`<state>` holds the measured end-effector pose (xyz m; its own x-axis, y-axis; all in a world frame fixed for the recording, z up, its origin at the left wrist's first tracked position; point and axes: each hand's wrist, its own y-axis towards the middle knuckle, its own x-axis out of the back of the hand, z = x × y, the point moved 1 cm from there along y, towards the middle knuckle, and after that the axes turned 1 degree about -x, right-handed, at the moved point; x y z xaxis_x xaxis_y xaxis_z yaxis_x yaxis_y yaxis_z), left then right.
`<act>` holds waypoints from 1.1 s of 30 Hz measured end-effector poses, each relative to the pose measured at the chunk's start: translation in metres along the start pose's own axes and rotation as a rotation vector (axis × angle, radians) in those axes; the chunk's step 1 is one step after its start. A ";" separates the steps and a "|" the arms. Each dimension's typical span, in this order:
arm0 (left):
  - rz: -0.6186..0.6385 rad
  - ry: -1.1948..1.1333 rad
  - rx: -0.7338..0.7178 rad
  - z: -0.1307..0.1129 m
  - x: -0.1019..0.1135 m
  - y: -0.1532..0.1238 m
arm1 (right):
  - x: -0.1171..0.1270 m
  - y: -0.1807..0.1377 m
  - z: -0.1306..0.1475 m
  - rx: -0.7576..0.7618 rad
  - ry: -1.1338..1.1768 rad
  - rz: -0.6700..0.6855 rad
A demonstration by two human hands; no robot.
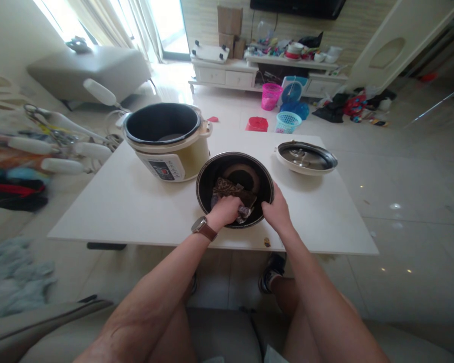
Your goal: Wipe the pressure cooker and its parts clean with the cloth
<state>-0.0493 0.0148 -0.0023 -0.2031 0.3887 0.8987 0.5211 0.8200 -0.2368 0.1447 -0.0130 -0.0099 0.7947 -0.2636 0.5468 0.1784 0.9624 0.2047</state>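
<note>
A dark inner pot (267, 171) is tipped toward me over the near middle of the white table (109, 212). My right hand (278, 209) grips its right rim, thumb on the inside edge. Inside the pot, my left hand (227, 209), with a watch at the wrist, is closed on a brown patterned cloth (234, 191) that lies against the pot's inner wall. At the left stands the electric pressure cooker (189, 156), its lid off and a control panel on its front. Its lid (306, 159) rests upside down on the table's right side.
A small dark-and-yellow piece (267, 242) lies by the table's near edge. Beyond the table are a red stool (257, 123), a blue basket (288, 121) and a pink basket (271, 96) on the floor. White padded rods (62, 166) stand close to the table's left edge.
</note>
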 end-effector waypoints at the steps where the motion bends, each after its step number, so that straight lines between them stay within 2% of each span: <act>1: 0.004 -0.004 -0.004 0.000 0.000 0.000 | -0.001 -0.001 0.002 0.003 -0.004 -0.006; 8: -0.015 -0.046 -0.015 0.004 -0.002 0.004 | -0.007 -0.002 0.010 -0.049 0.019 -0.028; 17: -0.020 -0.059 -0.017 0.001 -0.001 0.004 | -0.016 0.000 0.000 -0.164 0.164 -0.039; 24: -0.063 -0.111 0.024 0.000 -0.001 0.004 | -0.024 -0.003 0.000 -0.035 0.228 -0.001; 29: -0.069 -0.144 0.040 0.000 -0.002 0.005 | -0.030 -0.005 -0.001 -0.011 0.220 -0.012; 33: -0.064 -0.118 0.003 -0.003 -0.004 0.000 | -0.024 -0.004 0.003 -0.014 0.164 -0.020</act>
<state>-0.0463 0.0122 -0.0045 -0.3319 0.3815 0.8627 0.5016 0.8459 -0.1811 0.1227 -0.0111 -0.0213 0.8747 -0.2699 0.4027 0.2023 0.9581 0.2027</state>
